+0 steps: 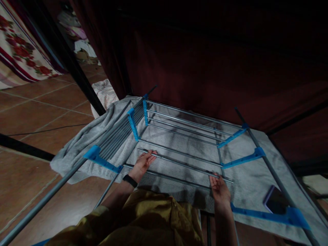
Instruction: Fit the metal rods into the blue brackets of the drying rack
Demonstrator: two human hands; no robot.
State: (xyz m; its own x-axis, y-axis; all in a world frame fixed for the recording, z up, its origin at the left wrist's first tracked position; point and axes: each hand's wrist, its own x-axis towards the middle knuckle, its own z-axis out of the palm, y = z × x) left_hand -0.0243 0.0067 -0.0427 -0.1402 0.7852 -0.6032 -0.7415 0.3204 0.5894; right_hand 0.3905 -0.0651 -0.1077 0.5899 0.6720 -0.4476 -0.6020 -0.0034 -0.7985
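A thin grey metal rod (179, 163) lies across both my hands, its two ends free in the air. My left hand (144, 163), with a dark band on the wrist, has its fingers closed on the rod near the left end. Close to the right end, my right hand (219, 189) grips the same rod, palm turned up. Around them stands a partly built rack of grey tubes with blue plastic brackets (244, 161). Several crossbars (184, 118) span the brackets at the back. Another bar (176, 180) runs below the held rod.
Several loose tubes (120, 135) lie together at the left on a grey blanket (179, 143). A phone (276, 200) rests on the blanket at the right. Dark posts (77, 68) and a dark red curtain (205, 68) stand beyond. Tiled floor (38, 109) shows at the left.
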